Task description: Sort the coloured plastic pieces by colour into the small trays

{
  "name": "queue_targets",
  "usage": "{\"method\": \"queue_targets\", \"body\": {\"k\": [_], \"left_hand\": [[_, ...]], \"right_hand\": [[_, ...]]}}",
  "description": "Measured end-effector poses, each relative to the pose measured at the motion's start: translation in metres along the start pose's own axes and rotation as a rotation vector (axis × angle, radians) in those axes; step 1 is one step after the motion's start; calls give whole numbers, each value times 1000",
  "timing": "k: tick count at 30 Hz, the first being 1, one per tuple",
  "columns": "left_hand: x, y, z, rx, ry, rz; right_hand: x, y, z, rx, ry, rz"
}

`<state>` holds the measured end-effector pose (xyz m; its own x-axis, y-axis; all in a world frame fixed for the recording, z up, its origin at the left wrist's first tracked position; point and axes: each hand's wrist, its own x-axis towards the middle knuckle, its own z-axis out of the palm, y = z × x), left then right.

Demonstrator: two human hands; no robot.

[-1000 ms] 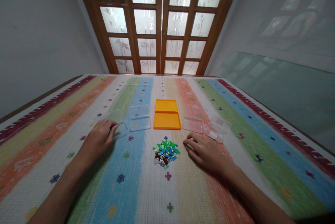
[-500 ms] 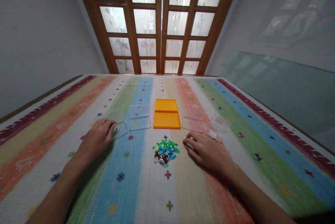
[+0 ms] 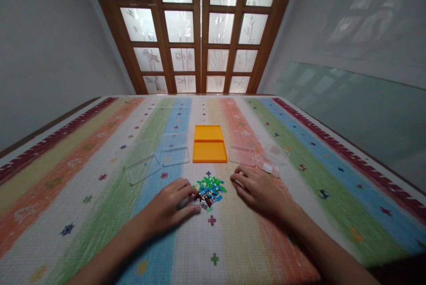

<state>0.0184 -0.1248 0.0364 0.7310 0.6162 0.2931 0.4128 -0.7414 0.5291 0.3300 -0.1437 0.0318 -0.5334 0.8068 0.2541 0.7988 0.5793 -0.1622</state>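
Note:
A small heap of tiny building bricks (image 3: 210, 191) in green, blue, brown and grey lies on the striped tablecloth. At its left edge is my left hand (image 3: 175, 203), thumb and fingers apart, fingertips touching the brown and grey bricks. My right hand (image 3: 254, 185) rests on the cloth just right of the heap, its fingers curled together; whatever may be between them is hidden. Farther left, a clear plastic case (image 3: 143, 169) stands open with a small blue piece inside. Beyond the heap lies an open orange case (image 3: 210, 152).
Another clear open case (image 3: 175, 156) stands left of the orange one. On the right are a clear case (image 3: 242, 155) and one with a white label (image 3: 269, 167). The striped tablecloth (image 3: 143, 231) covers the table, with wooden glazed doors (image 3: 203, 45) behind it.
My left hand has moved right and nearer, from the leftmost clear case to the heap, and its fingers have spread. The right hand stays put. The view has shifted slightly.

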Motion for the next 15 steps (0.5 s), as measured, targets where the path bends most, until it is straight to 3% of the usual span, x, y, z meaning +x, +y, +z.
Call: {"method": "queue_targets", "body": {"k": [10,15], "left_hand": [[-1,-7,7,3,8,27],[0,-4,3,-8,-27,-24]], "right_hand": [[-1,1,1,-5,-16,12],[-1,0,1,2,0,7]]}}
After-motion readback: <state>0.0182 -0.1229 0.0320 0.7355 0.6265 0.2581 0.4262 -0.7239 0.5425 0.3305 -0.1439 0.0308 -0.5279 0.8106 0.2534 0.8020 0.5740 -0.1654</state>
